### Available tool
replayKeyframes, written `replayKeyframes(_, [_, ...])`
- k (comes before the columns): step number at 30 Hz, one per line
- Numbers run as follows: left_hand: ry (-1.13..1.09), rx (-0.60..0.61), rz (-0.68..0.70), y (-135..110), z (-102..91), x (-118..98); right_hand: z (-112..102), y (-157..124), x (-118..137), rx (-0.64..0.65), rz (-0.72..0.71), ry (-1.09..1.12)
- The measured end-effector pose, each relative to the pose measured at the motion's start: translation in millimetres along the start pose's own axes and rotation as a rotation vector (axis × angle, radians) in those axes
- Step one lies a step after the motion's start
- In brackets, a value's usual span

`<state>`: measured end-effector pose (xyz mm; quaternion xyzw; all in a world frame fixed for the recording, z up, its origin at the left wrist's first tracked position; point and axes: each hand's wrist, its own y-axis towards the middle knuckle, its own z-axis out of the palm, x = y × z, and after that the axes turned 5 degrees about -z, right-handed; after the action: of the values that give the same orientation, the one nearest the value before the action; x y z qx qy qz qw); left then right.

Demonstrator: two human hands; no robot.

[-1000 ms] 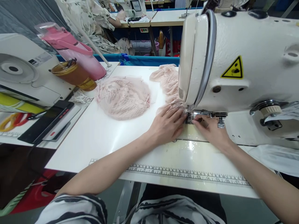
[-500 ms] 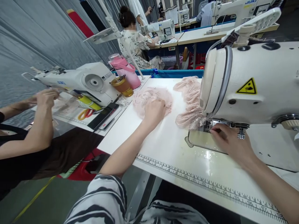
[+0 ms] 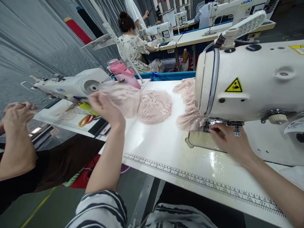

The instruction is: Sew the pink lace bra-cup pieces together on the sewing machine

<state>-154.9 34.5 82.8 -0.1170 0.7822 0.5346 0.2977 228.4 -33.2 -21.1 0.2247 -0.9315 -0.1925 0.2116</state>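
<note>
My left hand (image 3: 104, 106) is raised above the table's left edge, pinching a sheer pink lace piece (image 3: 124, 98) lifted off the stack. The stack of pink lace pieces (image 3: 155, 106) lies on the white table (image 3: 154, 142). My right hand (image 3: 228, 142) rests on the bed of the cream sewing machine (image 3: 251, 82), fingers curled beside the presser foot (image 3: 210, 125). Sewn pink lace (image 3: 188, 104) is bunched behind and left of the needle.
A co-worker's hands (image 3: 16, 115) work at a second sewing machine (image 3: 71, 84) to the left. A pink bottle (image 3: 123, 72), scissors (image 3: 86, 119) and a dark control panel (image 3: 101, 126) lie there. A printed ruler (image 3: 201, 182) runs along the table's front edge. More workers sit behind.
My left hand left the needle area, reached the lace stack, and now lifts one lace piece up and leftward. My right hand stays by the presser foot. The view swung left.
</note>
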Motion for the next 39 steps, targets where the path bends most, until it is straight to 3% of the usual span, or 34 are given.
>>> replayKeyframes(2, [-0.047,-0.106,0.067,3.9,-20.0,-12.9,1.8,-1.0,-0.7,-0.007,0.001,-0.013])
replayKeyframes(4, [-0.071,-0.074,0.111,-6.0,-40.3,-34.7,2.4,-0.9,-0.5,-0.023,0.016,-0.018])
replayKeyframes(5, [-0.064,0.081,0.100,-15.1,-49.0,-47.7,1.8,-0.3,0.1,-0.026,0.033,-0.007])
replayKeyframes(7, [-0.147,0.546,-0.067,-37.8,-60.1,-74.4,-0.8,2.2,2.0,-0.011,0.080,0.044])
replayKeyframes(9, [-0.303,0.947,-0.271,-61.2,-58.2,-97.6,-3.7,5.3,3.8,-0.005,0.123,0.094])
replayKeyframes(10, [-0.361,1.109,-0.279,-72.2,-51.7,-106.7,-4.6,6.6,4.2,-0.016,0.135,0.108])
replayKeyframes(12, [-0.381,1.352,-0.168,-92.2,-30.1,-118.8,-4.6,7.8,3.8,-0.053,0.143,0.107])
replayKeyframes(14, [-0.278,1.471,0.089,-110.5,-4.8,-123.8,-2.8,7.4,1.9,-0.080,0.168,0.090])
replayKeyframes(16, [-0.138,1.310,0.353,-128.0,13.4,-124.6,-1.0,6.1,-0.4,-0.091,0.203,0.080])
replayKeyframes(19, [-0.063,1.056,0.733,-153.2,16.9,-125.0,-1.4,4.5,-1.6,-0.135,0.185,0.113])
replayKeyframes(22, [-0.073,1.034,0.971,-173.7,5.4,-126.0,-5.0,3.7,0.5,-0.201,0.076,0.141])
replayKeyframes(27, [-0.012,1.051,0.998,-187.8,3.4,-118.1,-6.7,2.0,2.2,-0.252,-0.215,-0.088])
replayKeyframes(29, [-0.009,1.075,0.977,-187.2,7.1,-113.1,-5.3,1.4,1.1,-0.240,-0.264,-0.196])
replayKeyframes(34, [-0.030,1.132,0.933,-180.8,15.9,-105.8,-6.9,2.8,2.7,-0.117,-0.228,-0.286])
replayKeyframes(39, [-0.098,1.124,0.923,-176.4,24.0,-101.3,-16.8,7.3,11.8,0.002,-0.052,-0.180])
